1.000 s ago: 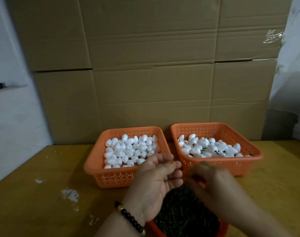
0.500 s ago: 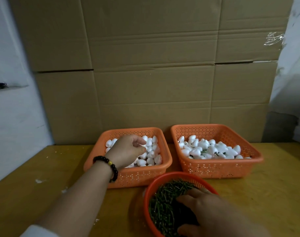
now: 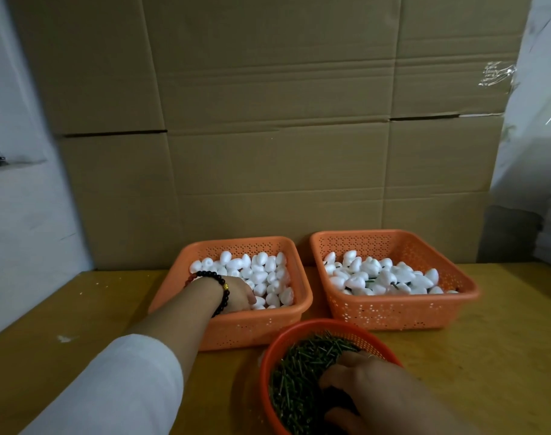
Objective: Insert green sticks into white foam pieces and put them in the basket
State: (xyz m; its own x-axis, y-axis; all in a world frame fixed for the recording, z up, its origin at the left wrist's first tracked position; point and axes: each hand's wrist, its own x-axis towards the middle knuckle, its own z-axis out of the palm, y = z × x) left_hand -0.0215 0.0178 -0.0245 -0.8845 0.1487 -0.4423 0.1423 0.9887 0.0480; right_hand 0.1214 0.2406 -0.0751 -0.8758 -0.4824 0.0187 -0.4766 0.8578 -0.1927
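A person's left hand point(image 3: 236, 295) reaches into the left orange basket point(image 3: 186, 285), its fingers buried among the plain white foam pieces point(image 3: 268, 271) near the basket's front wall; whether those fingers grasp a piece cannot be told, since they dip out of sight behind the hand. A bracelet of dark beads point(image 3: 219, 285) with one gold bead circles the wrist, and a white sleeve point(image 3: 120, 387) covers the forearm lower in the view.

The right hand point(image 3: 356, 383) lies in the round red-orange basket point(image 3: 269, 350) at the front of the table point(image 3: 64, 340), fingers curled down into the heap of green sticks point(image 3: 305, 359). Its fingertips are sunk in the pile, so it cannot be told if a stick is pinched between them.

Just beside the left basket, the right orange basket point(image 3: 393, 312) holds foam pieces with sticks point(image 3: 377, 276) already fitted, short dark stems showing here and there between the white shapes. The two rectangular baskets stand side by side against a wall of flattened cardboard boxes point(image 3: 268, 136), with the round basket in front of the gap between them. White flecks point(image 3: 64, 339) mark the yellow-brown tabletop at left. Clear plastic sheeting point(image 3: 538, 120) hangs at the right edge.
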